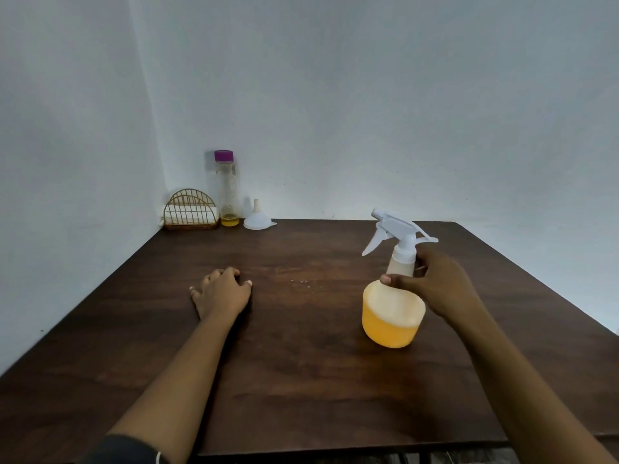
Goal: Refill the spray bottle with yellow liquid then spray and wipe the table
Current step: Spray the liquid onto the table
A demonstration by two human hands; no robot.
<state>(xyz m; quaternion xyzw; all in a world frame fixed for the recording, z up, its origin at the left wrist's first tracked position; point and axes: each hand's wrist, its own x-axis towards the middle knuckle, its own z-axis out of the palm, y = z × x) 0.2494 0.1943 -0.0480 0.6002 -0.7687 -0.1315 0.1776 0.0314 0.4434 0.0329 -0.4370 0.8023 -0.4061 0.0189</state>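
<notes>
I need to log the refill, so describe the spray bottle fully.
The spray bottle is translucent plastic, roughly half full of yellow liquid, with a white trigger head screwed on, nozzle pointing left. It is upright, right of centre on the dark wooden table. The right hand grips its neck.

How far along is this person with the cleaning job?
The refill looks done: the spray bottle holds yellow liquid with its trigger head on, while the tall bottle at the back is nearly empty beside the funnel. In hand: the right hand grips the sprayer's neck, and a few droplets sit on the table. The left hand rests flat. Wiping remains.
</notes>
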